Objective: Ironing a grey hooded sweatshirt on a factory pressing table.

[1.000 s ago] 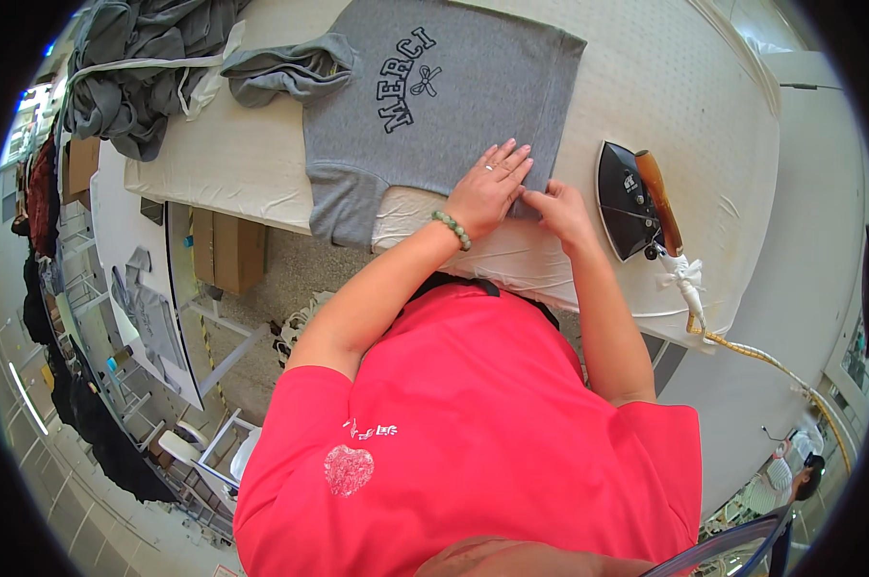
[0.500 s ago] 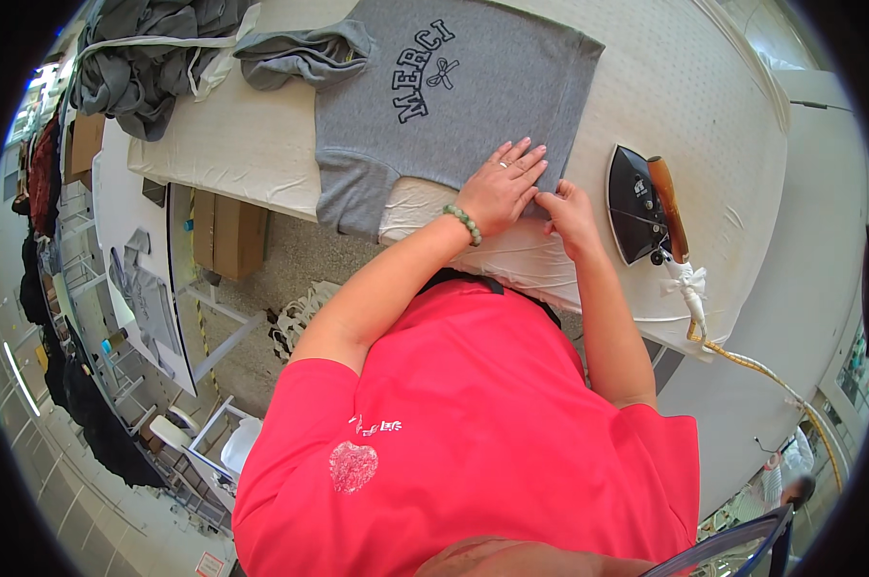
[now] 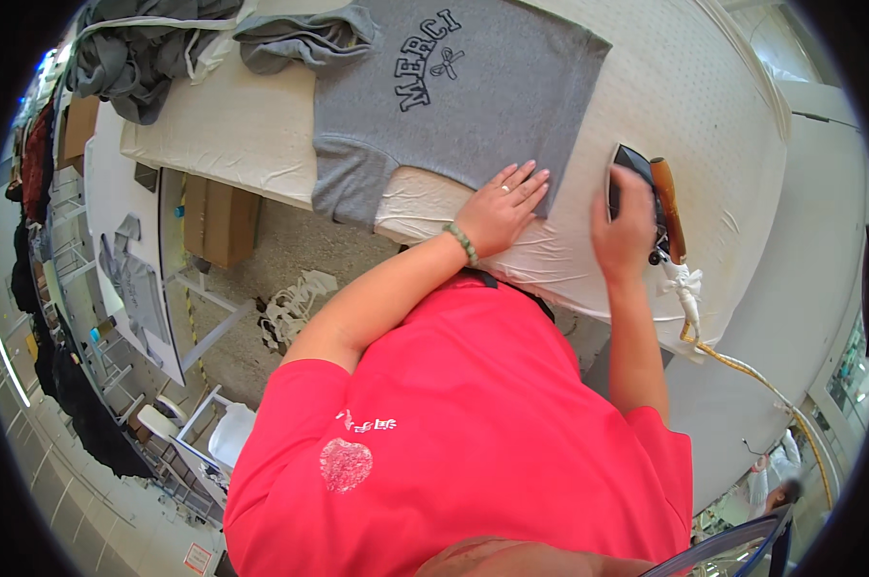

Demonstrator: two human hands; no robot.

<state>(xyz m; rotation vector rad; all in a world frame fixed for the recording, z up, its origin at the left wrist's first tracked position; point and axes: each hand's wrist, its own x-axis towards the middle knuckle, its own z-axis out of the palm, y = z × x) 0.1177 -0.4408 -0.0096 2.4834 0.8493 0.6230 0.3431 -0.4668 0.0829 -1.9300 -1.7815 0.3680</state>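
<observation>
A grey sweatshirt (image 3: 492, 115) with dark lettering and a small bow motif lies spread on the cream-covered ironing table (image 3: 704, 125). My left hand (image 3: 500, 207), a ring and a green bead bracelet on it, rests with fingers stretched flat on the garment's near right corner. Off the cloth, my right hand (image 3: 625, 231) is held over the left side of a black iron (image 3: 634, 159). Its thumb and fingers look apart, slightly blurred, and it holds nothing. The iron's wooden handle (image 3: 670, 207) is just right of that hand, not gripped.
A heap of grey garments (image 3: 136, 62) lies at the table's far left. From the iron a yellowish cord (image 3: 756, 375) runs off to the right. Below the table on the left are a cardboard box (image 3: 221, 221) and a white side table (image 3: 117, 207) with a grey piece on it.
My right hand has let go of the sweatshirt's edge and moved right and up to the iron. My left hand stays flat on the cloth. The whole view has shifted slightly.
</observation>
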